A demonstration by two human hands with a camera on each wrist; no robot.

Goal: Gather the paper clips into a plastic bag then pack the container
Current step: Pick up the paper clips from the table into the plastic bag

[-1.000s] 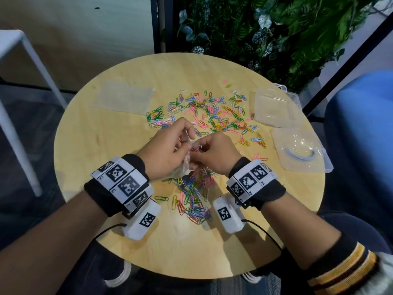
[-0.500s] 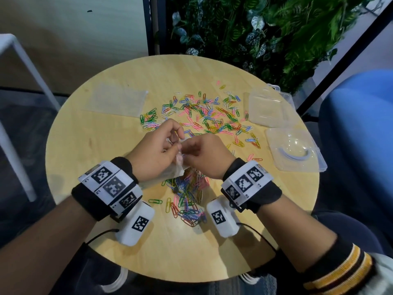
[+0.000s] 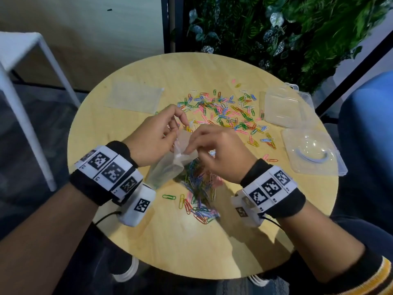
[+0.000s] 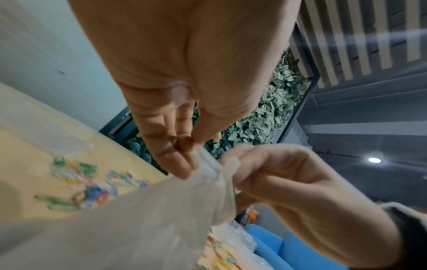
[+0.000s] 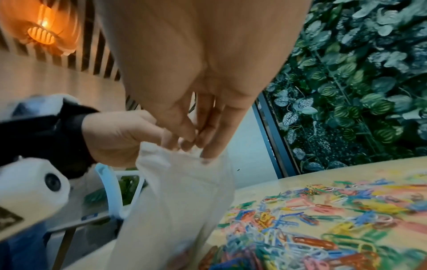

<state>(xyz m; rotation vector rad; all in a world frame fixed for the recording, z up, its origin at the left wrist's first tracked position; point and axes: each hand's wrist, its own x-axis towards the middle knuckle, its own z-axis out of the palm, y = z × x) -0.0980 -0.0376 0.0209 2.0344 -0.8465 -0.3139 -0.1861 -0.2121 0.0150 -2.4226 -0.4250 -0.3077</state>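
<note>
I hold a small clear plastic bag (image 3: 170, 165) up off the worktop (image 3: 148, 241) by its top edge, one side of the mouth in each of my hands. My left hand (image 3: 152, 141) pinches its side of the rim between thumb and fingertips (image 4: 182, 164), the remaining fingers curled in toward the palm, knuckles turned up. My right hand (image 3: 219, 152) pinches the opposite side of the rim, its fingers (image 5: 208, 138) pointing down onto the plastic and bunched close together. The two pinches sit almost touching, so the mouth is gathered rather than spread. The body of the bag hangs down and back toward my left wrist; whether anything lies inside it I cannot tell.

Both wrists are raised above the worktop, forearms angled in from either side so my hands meet in front of me. Directly under and just behind my right hand lies a dense heap of coloured paper clips (image 3: 200, 194). Beyond my hands a looser scatter of paper clips (image 3: 225, 111) spreads across the worktop. Further out past my left hand lies a second flat clear bag (image 3: 134, 97). Out past my right hand sit a clear plastic container (image 3: 282, 109) and, nearer to me, its clear lid (image 3: 310, 152), both well apart from my hands.
</note>
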